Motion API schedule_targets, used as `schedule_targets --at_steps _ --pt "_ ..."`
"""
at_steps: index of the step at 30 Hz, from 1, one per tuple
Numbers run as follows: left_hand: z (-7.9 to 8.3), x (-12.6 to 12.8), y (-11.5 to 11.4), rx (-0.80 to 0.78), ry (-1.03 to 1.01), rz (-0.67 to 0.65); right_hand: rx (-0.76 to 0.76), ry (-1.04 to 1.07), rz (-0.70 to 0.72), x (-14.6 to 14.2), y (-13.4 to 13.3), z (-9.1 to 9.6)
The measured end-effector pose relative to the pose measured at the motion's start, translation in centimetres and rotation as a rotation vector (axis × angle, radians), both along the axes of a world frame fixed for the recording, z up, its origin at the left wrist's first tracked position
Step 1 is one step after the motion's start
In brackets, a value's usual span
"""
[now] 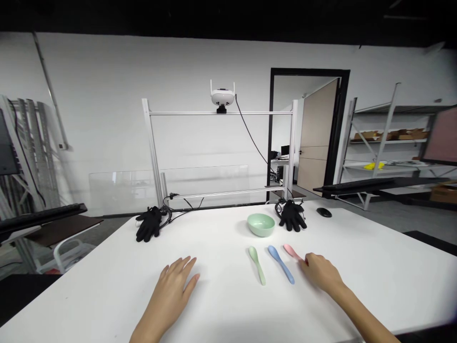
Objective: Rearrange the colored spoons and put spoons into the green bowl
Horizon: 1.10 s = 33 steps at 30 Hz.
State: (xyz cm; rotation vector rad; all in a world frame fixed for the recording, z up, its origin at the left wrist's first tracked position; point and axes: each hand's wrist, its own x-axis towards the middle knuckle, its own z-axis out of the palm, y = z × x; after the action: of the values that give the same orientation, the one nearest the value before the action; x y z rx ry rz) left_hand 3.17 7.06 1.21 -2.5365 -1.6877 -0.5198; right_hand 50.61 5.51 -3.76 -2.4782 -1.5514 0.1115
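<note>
My left hand (174, 286) lies flat on the white table (221, 305), fingers stretched out, holding nothing. My right hand (319, 272) rests with curled fingers on the handle end of a pink spoon (292, 251). Left of it lie a blue spoon (281, 264) and a green spoon (257, 265), side by side. A pale green bowl (261, 224) stands behind the spoons.
Two black gloves with cables lie at the back of the table, one at the left (149, 223) and one at the right (292, 215). A black mouse (323, 212) sits far right. An aluminium frame (221, 113) carries a white camera (222, 96).
</note>
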Motion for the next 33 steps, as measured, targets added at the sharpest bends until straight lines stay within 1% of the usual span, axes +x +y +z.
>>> schedule_targets --at_steps 6,14,22,24,27,30,33 --pt "0.1 0.0 0.1 -0.017 0.008 -0.001 0.007 -0.009 0.004 0.1 -0.1 -0.4" --pt "-0.3 -0.3 0.4 0.014 -0.015 -0.014 0.014 -0.017 -0.002 0.0 -0.3 -0.6" --pt "-0.2 -0.1 0.1 -0.002 -0.020 -0.003 0.001 -0.036 0.001 -0.2 -0.4 -0.6" --pt "-0.1 -0.1 0.1 -0.009 -0.010 -0.001 0.000 -0.038 0.000 -0.4 -0.6 -0.2" --pt "0.0 -0.1 0.0 -0.013 0.002 -0.002 0.017 -0.057 -0.001 -1.0 -0.8 0.9" --pt "0.1 -0.1 0.1 -0.009 0.007 0.000 0.080 -0.094 0.005 -1.8 -0.7 2.3" --pt "0.2 0.0 0.2 -0.003 0.010 0.004 0.148 -0.126 0.045 -2.7 -0.3 3.6"
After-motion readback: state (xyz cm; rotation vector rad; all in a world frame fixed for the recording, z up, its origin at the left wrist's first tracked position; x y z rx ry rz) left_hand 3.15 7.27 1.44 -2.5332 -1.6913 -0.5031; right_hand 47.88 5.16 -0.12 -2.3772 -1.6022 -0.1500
